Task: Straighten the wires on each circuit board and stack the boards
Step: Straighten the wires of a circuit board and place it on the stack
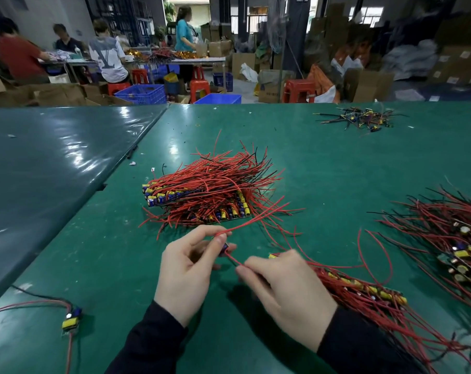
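Observation:
My left hand pinches a small circuit board between thumb and fingers; a long red wire runs from it up and to the right. My right hand pinches another red wire of the same board, just below and right of it. Beyond my hands lies a stacked pile of boards with red and black wires fanned out to the right. A row of boards with yellow parts lies under and right of my right wrist.
A loose heap of boards and wires lies at the right edge. One single board with wires sits at the near left. Scrap wires and parts lie far right. The green table meets a darker table on the left.

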A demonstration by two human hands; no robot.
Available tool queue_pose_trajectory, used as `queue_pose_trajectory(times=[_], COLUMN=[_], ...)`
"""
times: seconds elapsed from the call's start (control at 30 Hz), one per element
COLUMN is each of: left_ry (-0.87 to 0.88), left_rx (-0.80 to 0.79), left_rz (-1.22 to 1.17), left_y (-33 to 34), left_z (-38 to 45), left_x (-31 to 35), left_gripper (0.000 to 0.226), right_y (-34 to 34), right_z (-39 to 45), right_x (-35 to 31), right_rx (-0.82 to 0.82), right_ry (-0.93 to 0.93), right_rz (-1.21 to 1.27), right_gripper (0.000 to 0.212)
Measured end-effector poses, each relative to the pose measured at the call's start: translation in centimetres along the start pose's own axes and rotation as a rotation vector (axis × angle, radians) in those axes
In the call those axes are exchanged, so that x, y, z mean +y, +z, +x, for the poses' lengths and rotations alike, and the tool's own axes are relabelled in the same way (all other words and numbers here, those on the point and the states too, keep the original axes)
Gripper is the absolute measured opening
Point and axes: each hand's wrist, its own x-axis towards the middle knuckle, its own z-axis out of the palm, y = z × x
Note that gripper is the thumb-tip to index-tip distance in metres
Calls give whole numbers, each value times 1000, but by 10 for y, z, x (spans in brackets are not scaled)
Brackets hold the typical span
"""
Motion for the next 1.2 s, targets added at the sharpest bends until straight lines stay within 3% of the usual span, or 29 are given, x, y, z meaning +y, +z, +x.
queue_pose_trajectory(times=[0.17, 0.3, 0.37, 0.47, 0.57, 0.73, 0.83, 0.93, 1.03, 1.13, 1.2], left_ry=[-51, -45, -32, 46, 146, 315, 493, 566, 556, 536, 432], left_rx=[36, 73, 90, 146, 171, 170, 139, 131, 104, 105, 153], left_rz=[-65, -96, -112, -88, -4, 246, 390, 454, 427, 401, 316], left_y=[-3, -7, -8, -9, -9, -6, -2, 5, 10, 11, 12], left_z=[2, 5, 5, 4, 4, -2, -6, -12, -17, -18, -16], left_x=[2, 7, 10, 14, 12, 14, 16, 15, 14, 14, 15], left_gripper=[16, 23, 26, 11, 18, 15, 12, 10, 8, 5, 4], right_y=[-4, -12, -22, -48, -76, -84, -58, -25, -7, -4, -4], right_z=[2, 3, 3, 1, -4, -4, 4, 4, 2, 2, 2], right_x=[-14, -11, -3, 16, 35, 44, 25, 3, -7, -9, -8], right_rx=[-262, -362, -405, -466, -432, 211, 157, 37, 100, 159, 137], right_ry=[102, 311, 411, 380, 304, 389, 381, 232, 73, 82, 95], right_rz=[943, 1227, 1386, 1506, 1535, 1317, 1119, 900, 723, 734, 748], right_gripper=[35, 27, 49, 61, 56, 29, 13, 15, 2, 8, 16])
